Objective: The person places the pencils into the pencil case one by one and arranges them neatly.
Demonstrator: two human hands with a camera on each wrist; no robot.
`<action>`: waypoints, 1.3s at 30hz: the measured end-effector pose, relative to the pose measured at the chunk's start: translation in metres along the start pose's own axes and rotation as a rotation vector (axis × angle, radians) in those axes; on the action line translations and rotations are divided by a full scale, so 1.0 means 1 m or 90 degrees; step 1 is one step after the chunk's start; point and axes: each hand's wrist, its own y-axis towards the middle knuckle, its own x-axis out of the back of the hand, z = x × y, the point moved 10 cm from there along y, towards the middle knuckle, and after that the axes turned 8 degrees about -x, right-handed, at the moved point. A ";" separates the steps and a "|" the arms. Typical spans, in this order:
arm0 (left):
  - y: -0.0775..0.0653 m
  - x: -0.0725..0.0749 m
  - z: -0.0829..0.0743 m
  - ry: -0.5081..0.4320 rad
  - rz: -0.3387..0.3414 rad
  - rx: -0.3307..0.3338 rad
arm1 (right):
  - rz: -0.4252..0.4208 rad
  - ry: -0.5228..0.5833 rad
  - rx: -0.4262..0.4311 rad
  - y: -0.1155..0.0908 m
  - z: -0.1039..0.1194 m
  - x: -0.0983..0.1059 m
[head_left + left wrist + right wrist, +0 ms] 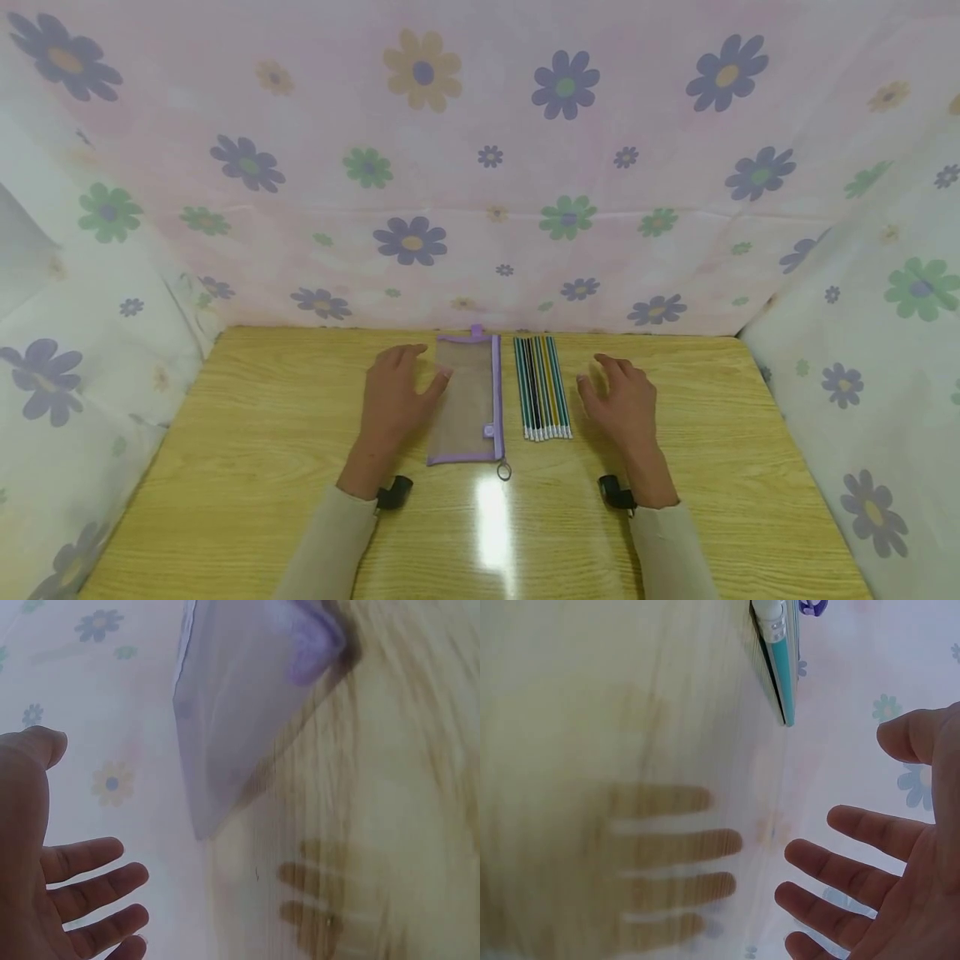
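Mesh pouch (463, 400) lies on the table (255, 467) at 3 o'clock from the left hand (393, 396), fingers (101, 891) loosely spread, empty; loose pencils (545, 387), next right, could roll if nudged by the right hand (622, 404), equally spread and empty; long axes run roughly 12-to-6 o'clock, pouch ring (505, 478) and erasers (548, 434) towards 6.

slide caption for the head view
Left hand and right hand flank a purple-trimmed pouch and lined-up pencils on a wood-grain table.
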 end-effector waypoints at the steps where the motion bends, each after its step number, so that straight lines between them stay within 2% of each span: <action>1: 0.000 -0.001 -0.002 -0.001 0.002 -0.003 | -0.002 -0.002 0.004 0.000 0.001 0.000; 9: -0.001 -0.007 -0.013 -0.008 0.013 -0.018 | -0.007 -0.015 0.025 -0.002 0.006 -0.001; 15: -0.002 -0.010 -0.021 -0.001 0.009 -0.037 | 0.017 -0.009 0.011 -0.003 0.008 -0.004; 22: -0.004 -0.020 -0.025 -0.004 0.028 -0.030 | 0.050 0.005 0.003 -0.004 0.009 -0.011; 34: -0.010 -0.040 -0.041 -0.023 0.078 -0.016 | 0.096 0.022 -0.016 -0.007 0.009 -0.021; 39: -0.013 -0.046 -0.051 -0.023 0.078 -0.031 | 0.100 0.008 -0.014 -0.007 0.010 -0.026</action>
